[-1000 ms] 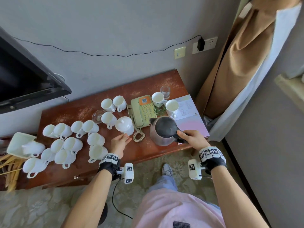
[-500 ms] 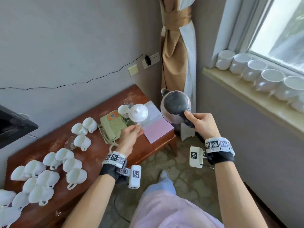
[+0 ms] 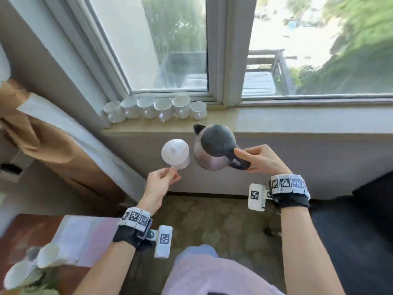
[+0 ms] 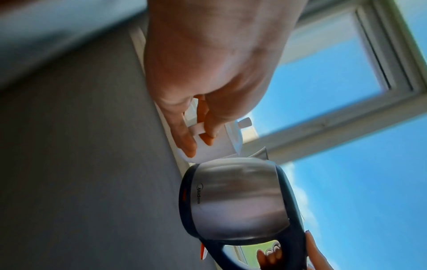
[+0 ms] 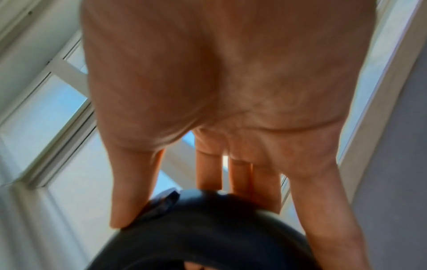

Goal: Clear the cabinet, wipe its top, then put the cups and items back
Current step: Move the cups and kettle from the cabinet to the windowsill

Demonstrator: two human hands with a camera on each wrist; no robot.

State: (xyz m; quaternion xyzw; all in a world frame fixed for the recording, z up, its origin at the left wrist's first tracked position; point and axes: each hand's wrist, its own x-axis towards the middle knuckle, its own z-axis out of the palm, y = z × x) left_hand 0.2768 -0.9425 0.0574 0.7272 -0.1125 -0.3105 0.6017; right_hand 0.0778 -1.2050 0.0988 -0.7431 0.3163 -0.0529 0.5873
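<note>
My left hand (image 3: 168,177) pinches the handle of a white lidded cup (image 3: 175,153) and holds it in the air below the windowsill (image 3: 297,120). The left wrist view shows my fingers (image 4: 184,135) round the handle of the cup (image 4: 215,146). My right hand (image 3: 253,159) grips the black handle of a steel kettle (image 3: 214,145), close to the right of the cup. The kettle (image 4: 235,199) also fills the left wrist view, and its black handle (image 5: 208,233) shows under my right hand's fingers (image 5: 124,201). A corner of the wooden cabinet (image 3: 19,231) lies at bottom left.
Several white cups (image 3: 155,109) stand in a row on the left end of the windowsill, under the window (image 3: 212,50). A brown and white curtain (image 3: 53,141) hangs at the left. A pink paper (image 3: 85,235) and blurred cups (image 3: 32,267) lie on the cabinet. A dark seat (image 3: 361,231) is at the right.
Both hands lifted the lidded cup and the kettle off the cabinet and carried them to the right. My view turned from the cabinet to the window and its sill.
</note>
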